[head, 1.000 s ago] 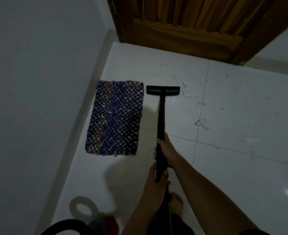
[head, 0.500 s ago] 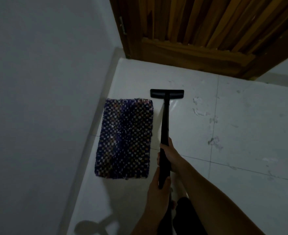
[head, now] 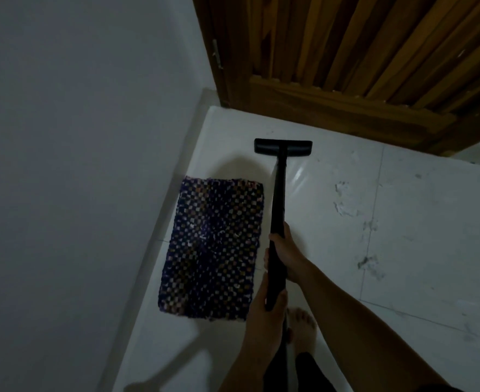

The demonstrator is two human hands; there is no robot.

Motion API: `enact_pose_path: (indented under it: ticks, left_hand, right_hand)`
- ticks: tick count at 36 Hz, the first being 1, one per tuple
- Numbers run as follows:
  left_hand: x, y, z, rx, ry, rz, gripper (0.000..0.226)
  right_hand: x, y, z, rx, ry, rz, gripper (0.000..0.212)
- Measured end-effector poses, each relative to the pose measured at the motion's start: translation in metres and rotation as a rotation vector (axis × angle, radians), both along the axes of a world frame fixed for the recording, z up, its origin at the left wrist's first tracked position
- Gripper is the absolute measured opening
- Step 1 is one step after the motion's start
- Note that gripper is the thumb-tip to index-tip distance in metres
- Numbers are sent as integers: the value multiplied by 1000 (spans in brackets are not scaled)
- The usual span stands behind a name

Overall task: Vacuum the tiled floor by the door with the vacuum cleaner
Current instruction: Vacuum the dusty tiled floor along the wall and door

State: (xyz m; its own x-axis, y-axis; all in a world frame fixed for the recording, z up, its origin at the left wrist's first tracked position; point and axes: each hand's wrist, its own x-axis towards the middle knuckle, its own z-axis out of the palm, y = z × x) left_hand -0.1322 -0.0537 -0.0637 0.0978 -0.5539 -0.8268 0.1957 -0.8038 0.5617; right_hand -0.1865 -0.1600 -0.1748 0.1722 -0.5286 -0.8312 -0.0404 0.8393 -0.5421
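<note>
The black vacuum wand runs up the middle of the view to its flat floor nozzle, which rests on the white tiled floor a short way from the wooden door. My right hand grips the wand higher up. Just below it, my left hand holds the wand's lower end. Bits of dust and debris lie scattered on the tiles to the right of the nozzle.
A dark checkered mat lies left of the wand, along the grey wall. My bare foot stands under my hands. The vacuum body is out of view.
The nozzle has slid forward past the mat's far edge, closer to the door. I have stepped forward, and the vacuum body has left the view.
</note>
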Motion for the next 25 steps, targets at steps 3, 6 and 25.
enact_pose_path:
  ticks: [3, 6, 25]
  left_hand:
    - [2, -15, -3, -11, -15, 2, 46]
    - [5, -29, -8, -11, -29, 6, 44]
    - [-49, -33, 20, -2, -17, -46, 48]
  right_hand:
    - [1, -16, 0, -20, -36, -17, 43]
    - [3, -32, -4, -28, -31, -18, 44]
    - [-54, -30, 27, 10, 48, -112, 40]
